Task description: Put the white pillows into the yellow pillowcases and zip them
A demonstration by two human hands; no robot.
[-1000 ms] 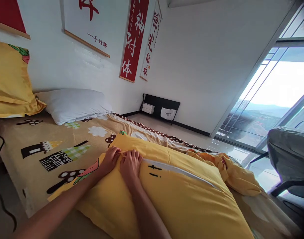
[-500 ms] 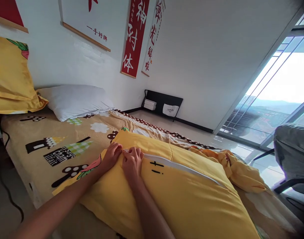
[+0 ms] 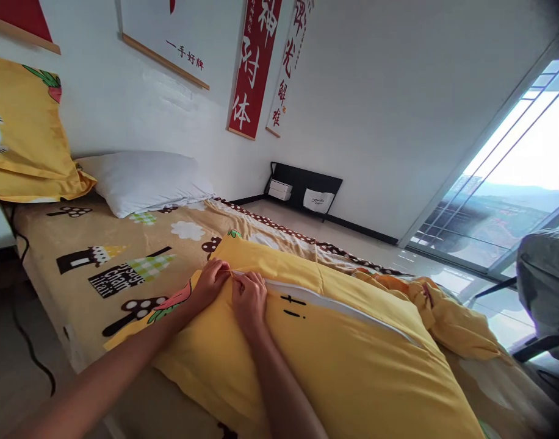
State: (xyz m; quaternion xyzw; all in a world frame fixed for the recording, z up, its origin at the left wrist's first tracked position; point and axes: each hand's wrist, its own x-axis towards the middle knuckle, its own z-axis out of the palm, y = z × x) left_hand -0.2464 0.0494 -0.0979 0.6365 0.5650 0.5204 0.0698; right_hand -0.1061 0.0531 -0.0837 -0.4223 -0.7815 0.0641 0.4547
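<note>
Okay, our left hand (image 3: 213, 280) has thumb and fingers pinched on the yellow case (image 3: 357, 360) at the left end of its slit (image 3: 328, 300). Our right hand (image 3: 249, 296) is just beside it, fingertips closed on the same edge as far as we can tell; what exactly sits between them is too small to make out. The case lies plump on the blanket (image 3: 91, 222), right under both hands, the slit running off to the right with white showing in it.

We'd anchor with the left, work with the right in small moves, edges lined up and loose cloth out of the pinch. Tugging hard likely just puckers the fabric.

Around us: yellow cushion (image 3: 27, 122) propped far left, cable (image 3: 32, 347) trailing down beside the bed, white pillow (image 3: 146, 180) by the wall, well apart from our hands. Farther right, black board (image 3: 298, 183) near the floor. Yellow bundle (image 3: 462, 326) crowds the case's right end; we can't tell if they touch. Chair (image 3: 545, 280) far right, off the bed. Main obstruction is our right forearm, lying across the case.
</note>
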